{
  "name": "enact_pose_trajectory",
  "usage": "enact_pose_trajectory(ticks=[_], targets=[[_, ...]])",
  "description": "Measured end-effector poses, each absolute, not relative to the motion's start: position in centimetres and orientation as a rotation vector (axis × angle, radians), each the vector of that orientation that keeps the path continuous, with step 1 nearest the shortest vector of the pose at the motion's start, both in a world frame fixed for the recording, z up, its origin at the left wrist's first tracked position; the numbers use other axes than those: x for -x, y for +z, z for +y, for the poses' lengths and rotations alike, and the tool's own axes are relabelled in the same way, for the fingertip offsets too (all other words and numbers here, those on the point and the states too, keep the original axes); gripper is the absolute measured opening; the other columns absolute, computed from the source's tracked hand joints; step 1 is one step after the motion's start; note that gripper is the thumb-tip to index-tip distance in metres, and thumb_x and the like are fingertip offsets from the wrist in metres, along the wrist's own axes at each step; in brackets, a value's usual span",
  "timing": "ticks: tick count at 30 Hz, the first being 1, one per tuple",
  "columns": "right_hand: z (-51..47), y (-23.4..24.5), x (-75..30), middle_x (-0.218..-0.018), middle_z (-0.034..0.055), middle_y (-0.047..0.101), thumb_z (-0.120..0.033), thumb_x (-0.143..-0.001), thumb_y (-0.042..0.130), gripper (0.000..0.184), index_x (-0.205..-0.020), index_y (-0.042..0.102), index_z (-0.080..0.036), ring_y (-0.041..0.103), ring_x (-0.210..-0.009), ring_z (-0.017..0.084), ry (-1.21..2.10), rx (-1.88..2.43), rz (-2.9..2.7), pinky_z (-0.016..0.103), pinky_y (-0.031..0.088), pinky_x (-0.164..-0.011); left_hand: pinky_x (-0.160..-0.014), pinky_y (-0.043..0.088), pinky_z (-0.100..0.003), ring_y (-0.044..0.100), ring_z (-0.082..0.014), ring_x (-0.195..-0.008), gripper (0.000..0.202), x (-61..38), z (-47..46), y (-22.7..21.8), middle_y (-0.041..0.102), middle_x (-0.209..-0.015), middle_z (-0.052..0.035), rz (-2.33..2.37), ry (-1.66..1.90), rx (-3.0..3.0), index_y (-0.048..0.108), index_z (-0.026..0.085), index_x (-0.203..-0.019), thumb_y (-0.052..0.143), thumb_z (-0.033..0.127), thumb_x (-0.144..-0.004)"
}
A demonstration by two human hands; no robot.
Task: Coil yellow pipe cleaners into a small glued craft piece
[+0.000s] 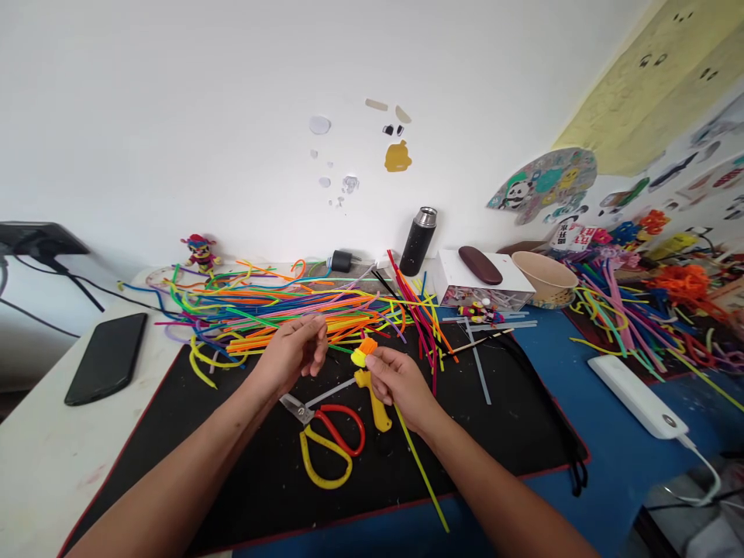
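My right hand [401, 380] pinches a small orange and yellow pipe-cleaner piece [361, 354]. A long yellow-green pipe cleaner [421, 473] runs down from below that hand. Left of it, my left hand [296, 353] is raised with curled fingers, thumb against forefinger; anything between them is hidden. The hands are apart. Beneath them, a yellow glue gun [380, 407] lies on the black mat [244, 480], partly covered by my right hand. Scissors [328, 442] with one red and one yellow handle lie beside it. Behind my hands spreads a pile of colourful pipe cleaners [256, 298].
A black phone [108, 359] lies at left. Along the wall stand a small doll [201, 254], a black thermos [418, 242], a white box [485, 279] with a glasses case [480, 265], and a paper bowl [545, 277]. A white power strip [636, 397] lies at right.
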State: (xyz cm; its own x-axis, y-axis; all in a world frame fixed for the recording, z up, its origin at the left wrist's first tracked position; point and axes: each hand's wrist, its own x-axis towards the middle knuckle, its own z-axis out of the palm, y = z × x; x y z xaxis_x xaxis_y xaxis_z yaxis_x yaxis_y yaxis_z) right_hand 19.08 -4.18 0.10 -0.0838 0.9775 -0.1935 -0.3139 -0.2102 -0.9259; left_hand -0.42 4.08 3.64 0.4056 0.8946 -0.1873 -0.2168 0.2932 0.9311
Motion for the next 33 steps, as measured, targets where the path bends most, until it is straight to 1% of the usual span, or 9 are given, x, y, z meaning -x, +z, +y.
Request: enact_pose_trajectory(ticks=[2,5,8,14,19,25,29,31,33], targets=[[-4.15,0.12,-18.99,-0.046,-0.0115,0.042,-0.058,-0.082,0.082,0.044,-0.083,0.063,-0.018,0.029,-0.038,0.005,1.532,1.079,-0.898,0.021,0.019,-0.04,-0.032,0.028,-0.017,0.051,-0.0093,-0.035,0.042,0.37,4.06,3.6,0.061,-0.051,0.0025,0.852,0.851,-1.032,0.06,0.017,-0.073,0.078,0.054,-0.082],[-4.1,0.03,-18.89,-0.046,-0.0112,0.042,-0.057,-0.083,0.081,0.043,-0.082,0.062,-0.019,0.029,-0.039,0.005,1.53,1.085,-0.903,0.021,0.019,-0.04,-0.038,0.039,-0.019,0.06,-0.0111,-0.044,0.042,0.23,4.0,3.53,0.073,-0.067,-0.0033,0.828,0.802,-1.085,0.068,0.015,-0.083,0.082,0.054,-0.08],[-4.06,0.0,-18.86,-0.046,-0.0108,0.042,-0.057,-0.083,0.081,0.042,-0.082,0.063,-0.019,0.029,-0.039,0.006,1.526,1.097,-0.907,0.022,0.019,-0.04,-0.042,0.044,-0.02,0.063,-0.0122,-0.049,0.042,0.12,3.93,3.61,0.077,-0.074,-0.006,0.818,0.754,-1.123,0.07,0.014,-0.086,0.085,0.053,-0.077],[-4.06,0.17,-18.78,-0.046,-0.0108,0.042,-0.057,-0.084,0.08,0.042,-0.082,0.063,-0.019,0.029,-0.039,0.006,1.527,1.098,-0.904,0.022,0.019,-0.041,-0.041,0.042,-0.02,0.062,-0.012,-0.046,0.04,0.08,3.83,3.81,0.073,-0.066,-0.0034,0.836,0.711,-1.177,0.068,0.015,-0.076,0.087,0.052,-0.075],[-4.07,-0.04,-18.76,-0.047,-0.0112,0.041,-0.057,-0.084,0.081,0.042,-0.083,0.064,-0.019,0.03,-0.039,0.005,1.54,1.093,-0.894,0.021,0.019,-0.04,-0.044,0.046,-0.021,0.067,-0.0139,-0.052,0.04,0.09,3.76,3.83,0.076,-0.07,-0.0055,0.832,0.668,-1.166,0.07,0.015,-0.079,0.089,0.05,-0.073],[-4.05,-0.11,-18.8,-0.047,-0.0112,0.041,-0.057,-0.084,0.08,0.042,-0.083,0.063,-0.018,0.03,-0.039,0.006,1.529,1.097,-0.892,0.022,0.019,-0.04,-0.047,0.047,-0.021,0.067,-0.0141,-0.053,0.042,0.16,3.81,3.9,0.076,-0.07,-0.0055,0.817,0.666,-1.155,0.07,0.015,-0.079,0.092,0.049,-0.069],[-4.09,0.16,-18.79,-0.047,-0.0111,0.041,-0.056,-0.084,0.08,0.042,-0.083,0.063,-0.019,0.03,-0.039,0.006,1.529,1.107,-0.895,0.022,0.019,-0.041,-0.045,0.043,-0.021,0.062,-0.012,-0.05,0.039,0.23,4.01,3.6,0.07,-0.066,-0.0023,0.816,0.696,-1.162,0.065,0.016,-0.076,0.086,0.048,-0.076],[-4.13,0.3,-18.76,-0.047,-0.0112,0.041,-0.057,-0.083,0.08,0.042,-0.083,0.063,-0.019,0.03,-0.039,0.006,1.531,1.106,-0.898,0.022,0.019,-0.041,-0.041,0.035,-0.02,0.053,-0.0092,-0.044,0.035,0.18,4.12,3.37,0.06,-0.058,0.0026,0.813,0.756,-1.134,0.061,0.018,-0.075,0.08,0.046,-0.081],[-4.15,0.39,-18.74,-0.046,-0.0112,0.041,-0.058,-0.083,0.08,0.043,-0.083,0.062,-0.019,0.03,-0.039,0.006,1.53,1.105,-0.903,0.023,0.019,-0.042,-0.04,0.027,-0.019,0.042,-0.0071,-0.041,0.03,0.1,4.21,3.17,0.046,-0.054,0.0076,0.822,0.826,-1.082,0.058,0.019,-0.076,0.076,0.043,-0.082]])
